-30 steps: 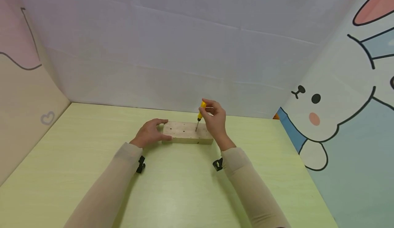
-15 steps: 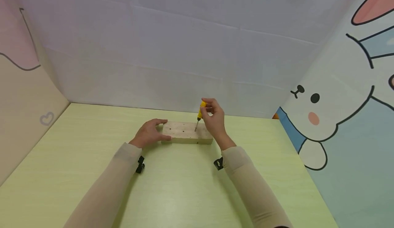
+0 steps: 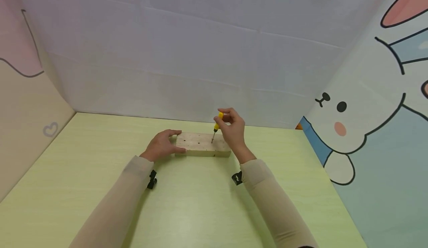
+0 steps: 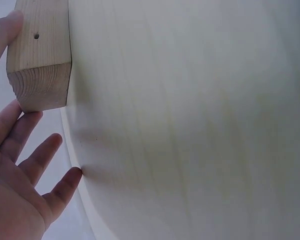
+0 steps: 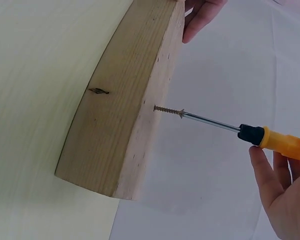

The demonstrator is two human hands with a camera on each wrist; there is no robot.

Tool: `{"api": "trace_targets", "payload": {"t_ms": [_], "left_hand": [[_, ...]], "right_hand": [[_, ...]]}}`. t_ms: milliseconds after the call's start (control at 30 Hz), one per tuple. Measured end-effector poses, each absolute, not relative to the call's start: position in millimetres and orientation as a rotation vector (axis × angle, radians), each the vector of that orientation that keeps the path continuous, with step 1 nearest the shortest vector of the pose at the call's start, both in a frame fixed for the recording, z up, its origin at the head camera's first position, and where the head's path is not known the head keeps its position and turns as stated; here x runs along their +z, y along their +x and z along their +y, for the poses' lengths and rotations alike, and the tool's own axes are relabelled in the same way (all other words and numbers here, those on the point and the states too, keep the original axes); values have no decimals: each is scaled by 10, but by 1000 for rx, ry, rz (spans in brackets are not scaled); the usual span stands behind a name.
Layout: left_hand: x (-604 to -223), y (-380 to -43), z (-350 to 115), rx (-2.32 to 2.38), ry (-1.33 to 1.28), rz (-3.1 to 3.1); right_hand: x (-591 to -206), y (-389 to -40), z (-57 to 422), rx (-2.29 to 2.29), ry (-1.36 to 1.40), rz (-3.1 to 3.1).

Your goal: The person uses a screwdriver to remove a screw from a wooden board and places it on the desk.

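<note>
A pale wooden block [image 3: 197, 141] lies flat on the table, with several small holes in its top. My left hand [image 3: 160, 146] holds its left end, thumb at the near side and index finger at the far side. In the left wrist view the other fingers [image 4: 42, 155] spread out past the block's end. My right hand [image 3: 234, 131] pinches the yellow handle of a screwdriver [image 5: 285, 145]. The screwdriver's shaft meets the head of a screw [image 5: 168, 111], which stands partly sunk in the block, much of its thread showing.
The light yellow-green table [image 3: 194, 203] spreads around the block. A white sheet [image 3: 167, 54] rises behind its back edge, and a printed cartoon panel [image 3: 378, 129] stands on the right. Black wrist straps [image 3: 152, 179] show under the sleeves.
The right hand's fingers have shifted slightly on the screwdriver handle, the thumb moving a little left. The block, the left hand and the screw look almost the same.
</note>
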State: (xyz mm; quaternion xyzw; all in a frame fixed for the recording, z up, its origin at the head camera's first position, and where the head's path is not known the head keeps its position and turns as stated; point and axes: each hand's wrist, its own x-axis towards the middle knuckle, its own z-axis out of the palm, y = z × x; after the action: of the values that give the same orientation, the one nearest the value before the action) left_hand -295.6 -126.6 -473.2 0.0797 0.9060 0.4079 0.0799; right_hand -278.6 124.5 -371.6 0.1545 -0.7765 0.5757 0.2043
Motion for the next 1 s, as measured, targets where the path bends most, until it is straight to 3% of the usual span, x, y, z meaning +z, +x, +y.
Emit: {"api": "trace_targets", "payload": {"t_ms": [433,1000], "left_hand": [[-4743,-2958,-1262,1217,241,2719],[-4711,-2937,-1239,1214,216,2709]], "right_hand": [[-3717,-2805,1196,1690,594,-2168],[-3688,-2750,1196,1606,400,-2217]]}}
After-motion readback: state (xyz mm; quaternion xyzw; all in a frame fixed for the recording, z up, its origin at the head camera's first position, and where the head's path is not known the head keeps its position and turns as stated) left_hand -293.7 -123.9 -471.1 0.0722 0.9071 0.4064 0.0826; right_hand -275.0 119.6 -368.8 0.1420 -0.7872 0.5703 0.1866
